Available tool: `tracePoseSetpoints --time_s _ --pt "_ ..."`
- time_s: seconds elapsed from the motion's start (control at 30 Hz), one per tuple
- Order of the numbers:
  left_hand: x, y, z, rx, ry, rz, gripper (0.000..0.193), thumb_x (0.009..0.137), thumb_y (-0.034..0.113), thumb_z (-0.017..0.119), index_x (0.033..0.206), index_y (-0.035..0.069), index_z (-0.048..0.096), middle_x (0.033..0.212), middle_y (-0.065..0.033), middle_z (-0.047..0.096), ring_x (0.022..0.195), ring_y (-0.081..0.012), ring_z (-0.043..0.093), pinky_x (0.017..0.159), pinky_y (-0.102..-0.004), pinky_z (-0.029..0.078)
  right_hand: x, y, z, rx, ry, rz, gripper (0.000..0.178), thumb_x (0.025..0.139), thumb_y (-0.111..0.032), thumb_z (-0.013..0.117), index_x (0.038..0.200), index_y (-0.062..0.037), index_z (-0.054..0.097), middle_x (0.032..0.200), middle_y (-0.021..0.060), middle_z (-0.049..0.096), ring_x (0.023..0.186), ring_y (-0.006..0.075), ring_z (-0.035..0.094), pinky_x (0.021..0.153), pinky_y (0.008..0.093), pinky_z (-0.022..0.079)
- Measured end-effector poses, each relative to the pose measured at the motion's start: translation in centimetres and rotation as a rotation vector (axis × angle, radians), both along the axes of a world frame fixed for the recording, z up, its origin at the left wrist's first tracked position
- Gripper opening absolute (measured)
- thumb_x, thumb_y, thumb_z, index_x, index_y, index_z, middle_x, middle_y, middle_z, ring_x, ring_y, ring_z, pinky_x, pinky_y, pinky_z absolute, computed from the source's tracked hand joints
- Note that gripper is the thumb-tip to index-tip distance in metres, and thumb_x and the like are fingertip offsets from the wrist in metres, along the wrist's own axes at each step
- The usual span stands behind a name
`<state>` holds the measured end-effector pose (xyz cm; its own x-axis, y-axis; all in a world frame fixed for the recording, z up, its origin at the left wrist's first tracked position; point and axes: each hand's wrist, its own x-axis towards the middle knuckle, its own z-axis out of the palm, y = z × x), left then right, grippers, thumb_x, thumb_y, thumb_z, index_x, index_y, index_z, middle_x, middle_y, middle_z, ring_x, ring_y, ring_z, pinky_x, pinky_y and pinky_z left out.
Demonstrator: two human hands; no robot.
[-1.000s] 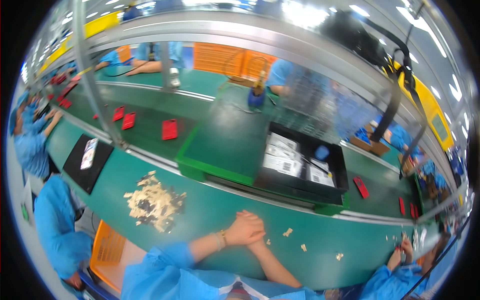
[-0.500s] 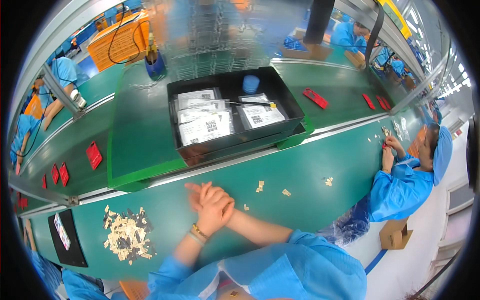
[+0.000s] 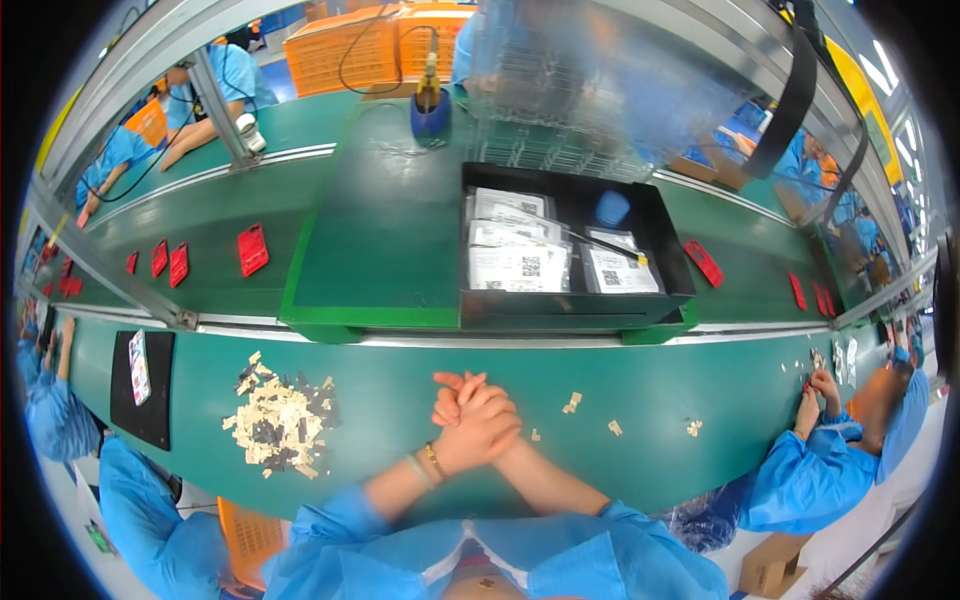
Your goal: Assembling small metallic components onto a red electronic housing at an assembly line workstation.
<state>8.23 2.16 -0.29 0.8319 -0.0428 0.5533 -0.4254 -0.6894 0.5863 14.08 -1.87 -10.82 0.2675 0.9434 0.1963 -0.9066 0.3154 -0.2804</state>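
My left hand (image 3: pixel 476 440), with a beaded bracelet and a pale band at its wrist, is clasped together with my right hand (image 3: pixel 452 400) above the green bench. The fingers of both are folded against each other, and no object shows between them. Some right fingertips point to the upper left. Left of the hands lies a heap of small cream and dark grey pieces (image 3: pixel 280 415). A few loose cream pieces (image 3: pixel 572 403) are scattered to the right of my hands.
Beyond the green bench (image 3: pixel 400 365), a black tray (image 3: pixel 560 310) holds labelled bags and a blue round container. Red phone-case-like parts (image 3: pixel 253 250) lie on the belt. A black mat (image 3: pixel 140 415) is at left. A co-worker's hands (image 3: pixel 815 400) work at the far right.
The view has turned, so the bench and tray now sit level and further right in the picture. My hands stay clasped, their fingers slightly shifted.
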Motion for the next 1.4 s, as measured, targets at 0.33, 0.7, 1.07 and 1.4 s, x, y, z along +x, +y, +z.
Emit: tracePoseSetpoints --time_s 0.33,0.7,1.07,1.4 --pt "-0.2 -0.8 0.1 0.056 0.010 0.010 0.020 0.074 0.019 0.061 0.091 0.012 0.067 0.103 -0.0081 0.058 0.112 -0.0275 0.048 0.113 -0.0505 0.014 0.4 -1.8 1.2 0.062 -0.010 0.033 0.050 0.097 -0.046 0.033 0.133 -0.0143 0.045 0.084 0.0045 0.047 0.077 0.0166 0.045 0.074 0.0322 0.038" --pt "-0.3 -1.1 0.3 0.026 0.038 0.000 0.022 0.070 0.019 0.061 0.090 0.013 0.068 0.104 -0.0078 0.058 0.113 -0.0290 0.047 0.112 -0.0524 0.017 0.0 -1.0 4.4 -0.195 -0.110 0.025 0.051 0.091 -0.053 0.035 0.062 -0.0112 0.036 0.060 -0.0001 0.030 0.057 0.0152 0.030 0.058 0.0301 0.029" --pt "-0.1 -0.9 0.0 -0.033 -0.005 -0.012 0.022 0.069 0.014 0.062 0.088 0.007 0.066 0.101 -0.0127 0.058 0.110 -0.0327 0.048 0.109 -0.0519 0.017 -1.0 -1.1 4.2 -0.224 -0.081 -0.063 0.053 0.092 -0.053 0.037 0.062 -0.0092 0.039 0.057 0.0008 0.033 0.054 0.0148 0.031 0.055 0.0293 0.030" --pt "0.0 -1.2 -0.1 -0.041 -0.028 0.038 0.028 0.065 0.015 0.057 0.090 0.006 0.067 0.096 -0.0146 0.057 0.104 -0.0304 0.050 0.111 -0.0491 0.017 -1.0 -1.1 4.5 -0.275 -0.051 -0.091 0.054 0.092 -0.052 0.038 0.062 -0.0074 0.042 0.055 0.0015 0.035 0.051 0.0145 0.032 0.052 0.0286 0.030"
